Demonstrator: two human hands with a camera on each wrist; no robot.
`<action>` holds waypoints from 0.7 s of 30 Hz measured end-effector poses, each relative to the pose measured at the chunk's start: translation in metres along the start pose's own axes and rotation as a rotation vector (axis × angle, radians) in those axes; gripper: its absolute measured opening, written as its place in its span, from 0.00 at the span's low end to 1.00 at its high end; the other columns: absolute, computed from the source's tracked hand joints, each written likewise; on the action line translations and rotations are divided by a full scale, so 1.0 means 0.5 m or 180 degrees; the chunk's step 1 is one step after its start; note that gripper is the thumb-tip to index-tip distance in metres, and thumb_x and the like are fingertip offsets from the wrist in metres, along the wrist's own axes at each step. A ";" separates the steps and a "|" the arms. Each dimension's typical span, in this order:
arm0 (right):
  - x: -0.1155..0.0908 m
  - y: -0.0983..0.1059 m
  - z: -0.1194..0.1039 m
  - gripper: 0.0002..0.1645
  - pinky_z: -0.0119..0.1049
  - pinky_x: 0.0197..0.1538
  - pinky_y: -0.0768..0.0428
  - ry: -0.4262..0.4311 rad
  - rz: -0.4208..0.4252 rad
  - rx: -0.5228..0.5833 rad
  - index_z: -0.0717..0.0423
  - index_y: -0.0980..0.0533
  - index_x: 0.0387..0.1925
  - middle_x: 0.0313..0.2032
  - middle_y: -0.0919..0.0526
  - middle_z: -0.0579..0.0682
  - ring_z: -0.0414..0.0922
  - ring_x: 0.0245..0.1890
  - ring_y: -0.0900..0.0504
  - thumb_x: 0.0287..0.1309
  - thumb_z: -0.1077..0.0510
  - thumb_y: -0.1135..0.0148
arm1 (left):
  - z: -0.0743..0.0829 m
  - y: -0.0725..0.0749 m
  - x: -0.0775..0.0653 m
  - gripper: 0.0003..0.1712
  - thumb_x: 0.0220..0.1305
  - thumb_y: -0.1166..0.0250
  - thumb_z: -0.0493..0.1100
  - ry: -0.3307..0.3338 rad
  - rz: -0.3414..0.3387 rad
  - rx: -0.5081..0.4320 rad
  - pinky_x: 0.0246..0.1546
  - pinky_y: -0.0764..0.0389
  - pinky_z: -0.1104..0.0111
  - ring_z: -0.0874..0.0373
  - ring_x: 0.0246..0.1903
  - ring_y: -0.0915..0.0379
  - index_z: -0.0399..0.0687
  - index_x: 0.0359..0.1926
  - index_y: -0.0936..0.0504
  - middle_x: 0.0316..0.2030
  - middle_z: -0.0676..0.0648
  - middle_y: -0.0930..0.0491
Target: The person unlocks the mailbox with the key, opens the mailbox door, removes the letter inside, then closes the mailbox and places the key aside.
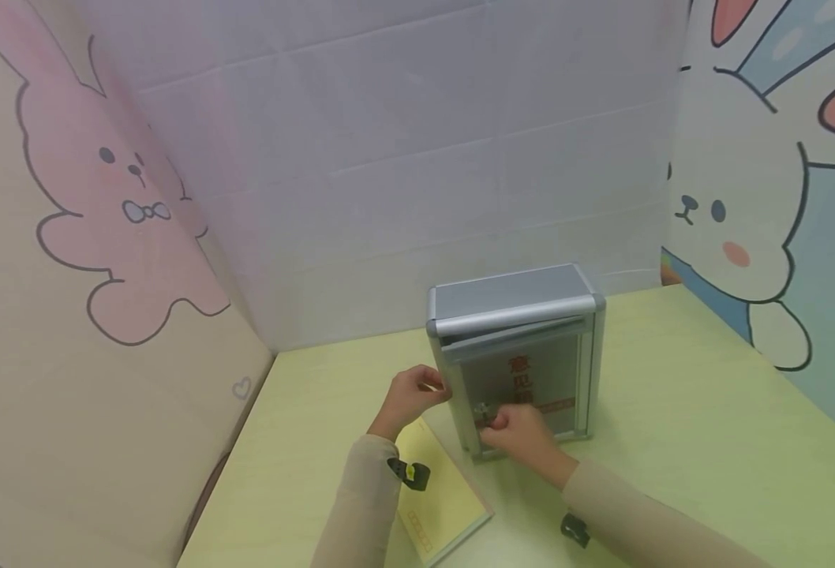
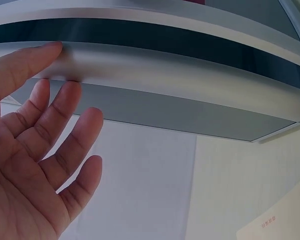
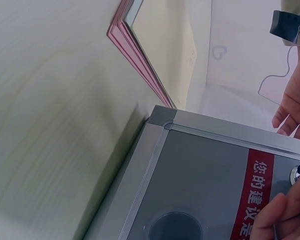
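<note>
My left hand (image 1: 410,398), loosely spread, seems barely to brace the box (image 1: 520,351) just right of it, so a hard twist by my right hand (image 1: 527,435), curled beside the lock (image 3: 294,175), its grip impossible to tell, could skid the box.

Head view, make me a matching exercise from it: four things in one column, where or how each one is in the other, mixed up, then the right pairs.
Things
1. Left hand
2. Envelopes
3. Right hand
4. Box

Places and states
A. Standing on the table
B. At the lock on the front of the grey thing
C. By the left edge of the grey thing
D. Yellow and lying flat

Right pairs: 1-C, 2-D, 3-B, 4-A
</note>
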State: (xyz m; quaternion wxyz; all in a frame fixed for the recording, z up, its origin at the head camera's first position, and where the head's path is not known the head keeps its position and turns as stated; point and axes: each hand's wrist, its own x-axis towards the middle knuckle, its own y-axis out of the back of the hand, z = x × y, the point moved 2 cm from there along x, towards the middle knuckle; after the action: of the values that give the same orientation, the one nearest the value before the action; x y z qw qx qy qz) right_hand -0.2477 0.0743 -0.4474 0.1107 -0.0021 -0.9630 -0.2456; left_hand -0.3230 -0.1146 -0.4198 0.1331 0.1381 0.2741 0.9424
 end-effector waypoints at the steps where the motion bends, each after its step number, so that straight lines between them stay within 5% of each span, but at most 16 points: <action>1: 0.000 0.000 -0.001 0.13 0.30 0.19 0.36 -0.0011 -0.0001 0.0001 0.56 0.32 0.11 0.11 0.33 0.41 0.37 0.14 0.37 0.39 0.65 0.37 | -0.001 -0.001 0.000 0.09 0.51 0.30 0.37 0.0005 0.0003 0.0008 0.30 0.22 0.67 0.59 0.27 0.21 0.39 0.32 0.20 0.30 0.46 0.17; 21: 0.012 -0.010 0.006 0.12 0.32 0.20 0.34 -0.0146 0.0037 -0.0056 0.56 0.30 0.11 0.11 0.32 0.42 0.38 0.14 0.36 0.40 0.63 0.36 | 0.001 -0.009 -0.011 0.10 0.53 0.29 0.36 0.0087 -0.0030 0.0071 0.32 0.22 0.66 0.57 0.29 0.21 0.36 0.34 0.20 0.32 0.44 0.17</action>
State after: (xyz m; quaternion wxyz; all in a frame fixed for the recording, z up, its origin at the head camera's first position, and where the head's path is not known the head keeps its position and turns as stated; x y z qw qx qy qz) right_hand -0.2546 0.0710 -0.4512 0.0898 -0.0143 -0.9631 -0.2533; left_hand -0.3170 -0.1127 -0.4228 0.1323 0.1254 0.2870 0.9404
